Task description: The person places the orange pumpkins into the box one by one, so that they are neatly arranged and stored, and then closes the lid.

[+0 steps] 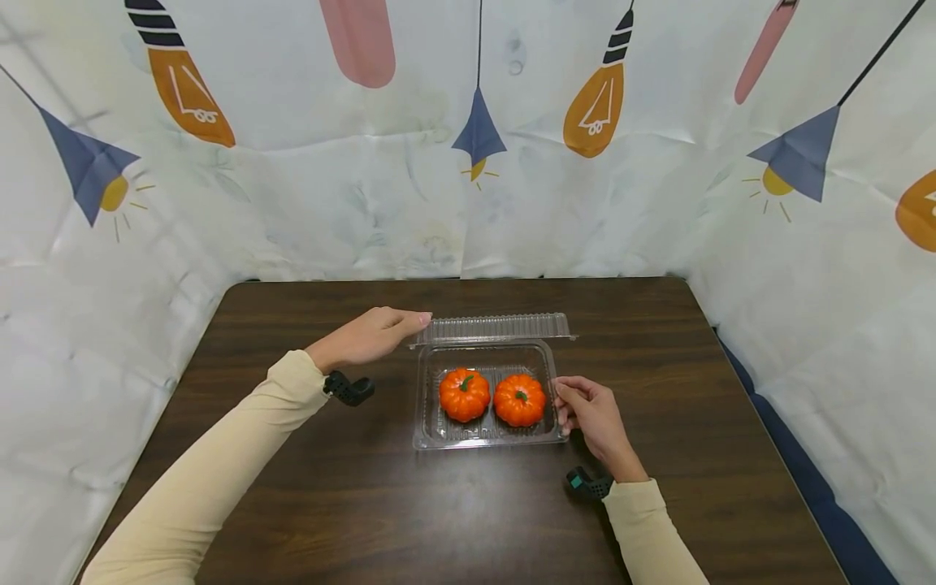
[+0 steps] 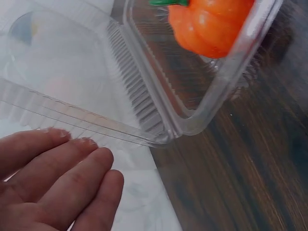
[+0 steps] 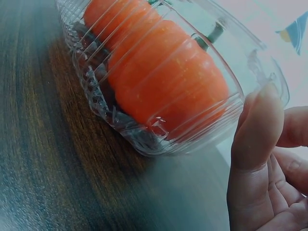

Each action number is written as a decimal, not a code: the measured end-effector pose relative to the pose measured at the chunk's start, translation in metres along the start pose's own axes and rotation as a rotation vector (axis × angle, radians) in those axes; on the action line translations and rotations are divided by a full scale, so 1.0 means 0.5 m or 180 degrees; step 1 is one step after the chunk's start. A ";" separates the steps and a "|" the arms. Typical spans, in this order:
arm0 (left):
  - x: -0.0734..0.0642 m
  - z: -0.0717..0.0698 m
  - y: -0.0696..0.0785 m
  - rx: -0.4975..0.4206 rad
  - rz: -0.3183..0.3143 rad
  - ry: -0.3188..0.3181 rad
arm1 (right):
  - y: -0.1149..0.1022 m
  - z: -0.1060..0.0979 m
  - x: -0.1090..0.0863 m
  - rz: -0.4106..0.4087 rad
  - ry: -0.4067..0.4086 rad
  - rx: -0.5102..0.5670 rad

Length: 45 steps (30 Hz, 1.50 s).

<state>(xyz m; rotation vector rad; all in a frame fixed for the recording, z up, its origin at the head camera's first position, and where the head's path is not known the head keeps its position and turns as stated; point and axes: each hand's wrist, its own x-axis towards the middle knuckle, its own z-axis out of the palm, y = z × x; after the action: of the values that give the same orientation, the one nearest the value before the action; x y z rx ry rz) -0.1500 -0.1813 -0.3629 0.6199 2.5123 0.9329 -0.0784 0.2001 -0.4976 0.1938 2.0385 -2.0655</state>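
Observation:
A clear plastic clamshell container (image 1: 468,444) stands on the table with its ribbed lid (image 1: 497,328) raised at the far side. Two small orange pumpkins (image 1: 463,400) with green stems sit side by side inside it. My left hand (image 1: 373,335) is at the lid's left edge; in the left wrist view its straight fingers (image 2: 79,180) touch the lid's ribbed side wall. On the right, my right hand (image 1: 595,414) pinches the container's rim between thumb (image 3: 262,125) and forefinger. The nearer pumpkin (image 3: 168,82) shows through the clear wall in the right wrist view.
The container is near the middle of a dark wooden table (image 1: 409,520). White cloth (image 1: 322,203) printed with lamps and bulbs hangs behind and at both sides. Dark blue fabric (image 1: 797,479) lies along the table's right edge. Black bands (image 1: 351,388) are on both wrists.

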 end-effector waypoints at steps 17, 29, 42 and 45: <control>-0.027 0.038 -0.012 0.0389 0.0477 0.0218 | 0.006 -0.004 -0.001 0.0006 -0.0043 0.0019; -0.046 0.065 -0.022 0.0630 0.0655 0.0295 | 0.009 -0.003 0.001 0.0006 0.0006 0.0034; -0.067 0.096 -0.026 0.1137 0.0765 0.0347 | 0.007 -0.007 -0.003 0.0119 0.0077 0.0081; -0.067 0.103 -0.030 0.1304 0.0882 0.0379 | 0.006 -0.011 -0.005 0.0130 0.0074 0.0074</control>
<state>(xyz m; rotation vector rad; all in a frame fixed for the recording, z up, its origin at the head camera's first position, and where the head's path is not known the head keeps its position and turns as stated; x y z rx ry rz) -0.1006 -0.1830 -0.4028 1.0892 2.7974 0.5499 -0.0754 0.2057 -0.5002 0.2625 2.0075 -2.0730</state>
